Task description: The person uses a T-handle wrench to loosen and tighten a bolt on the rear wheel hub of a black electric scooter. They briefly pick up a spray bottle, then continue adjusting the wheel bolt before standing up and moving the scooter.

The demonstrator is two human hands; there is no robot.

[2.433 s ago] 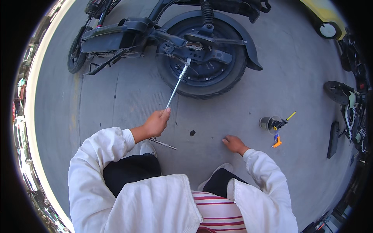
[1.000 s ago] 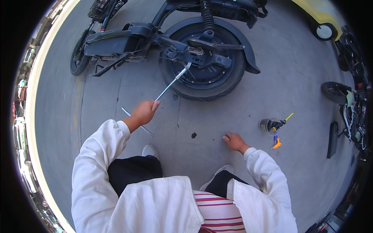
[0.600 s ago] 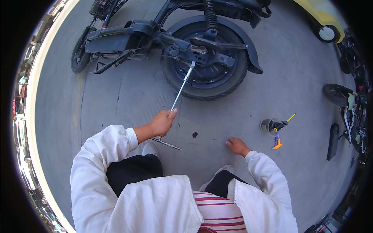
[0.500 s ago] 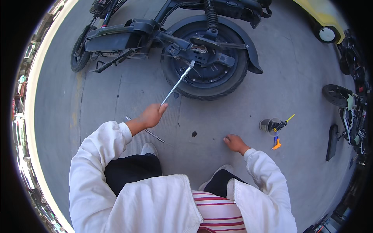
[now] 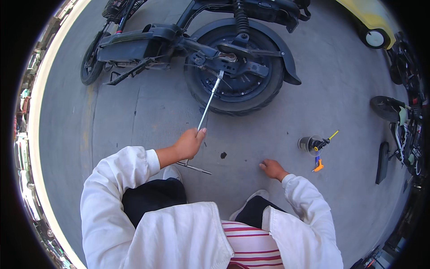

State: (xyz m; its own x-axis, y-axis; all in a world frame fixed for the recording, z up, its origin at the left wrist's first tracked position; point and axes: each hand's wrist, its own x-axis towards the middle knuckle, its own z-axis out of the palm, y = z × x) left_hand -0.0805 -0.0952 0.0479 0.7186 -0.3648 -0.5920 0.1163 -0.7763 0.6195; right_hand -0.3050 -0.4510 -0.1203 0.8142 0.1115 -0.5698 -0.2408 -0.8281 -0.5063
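**Long T-bar wrench held at the rear wheel**

Far left: dark scooter body seen side-on, kickstand just below it.

Next, left hand: wrapped round the wrench shaft, close to the crossbar end, thumb laid uppermost. Crossbar seen past the fist, near the left shoe. Wrench is slanted up and right from there; its head is placed at the dark bracket by the hub. What it is seated on is too small to be made out.

Handling, as judged: steel by its shine, so stiff, fairly weighty for so thin a bar, not easily harmed. Smooth bare metal could be slippery if oiled. For steady aim, the shaft is best gripped; for leverage, the crossbar, well away from the head.

Right of centre, right hand: fingers curled, no tool seen in it. Palm hidden, so a small item inside cannot be ruled out. Contact with the ground cannot be told.

Farther right: clear cup with dark contents, yellow tool slanted out from it; orange-handled tool laid just beside. Near the edge, a dark slab and a second bike are seen.
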